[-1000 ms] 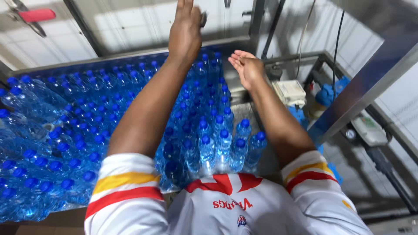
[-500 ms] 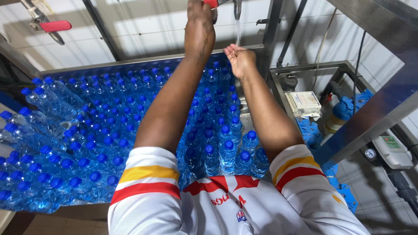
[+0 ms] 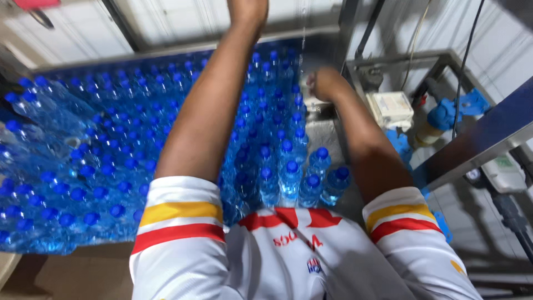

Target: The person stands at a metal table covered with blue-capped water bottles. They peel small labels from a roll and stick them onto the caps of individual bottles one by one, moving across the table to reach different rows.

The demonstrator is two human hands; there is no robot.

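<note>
1. Head view, right hand: right hand (image 3: 325, 84) was curled into a loose, blurred fist above the far right corner of the metal table (image 3: 325, 139), just beside the last column of bottles (image 3: 166, 139). Whether it pinched anything could not be told. A thin stream of water (image 3: 303, 28) fell straight down just left of it, so the stream lay on the thumb side of this hand and ran upright.

2. Head view, left hand: left hand (image 3: 248, 8) was raised past the far edge of the table, cut off by the top of the frame. Its fingers were out of sight, so its grip could not be told.

3. Head view, which was nearer: the right hand sat nearer the stream's lower end; the left hand was nearer its top, slightly left of it.

4. Head view, surroundings: clear bottles with blue caps stood upright and packed together across the table, from the left edge to the right. A white box (image 3: 390, 108) and a blue fitting (image 3: 449, 114) sat on a frame beyond the right edge, well apart from both hands.
</note>
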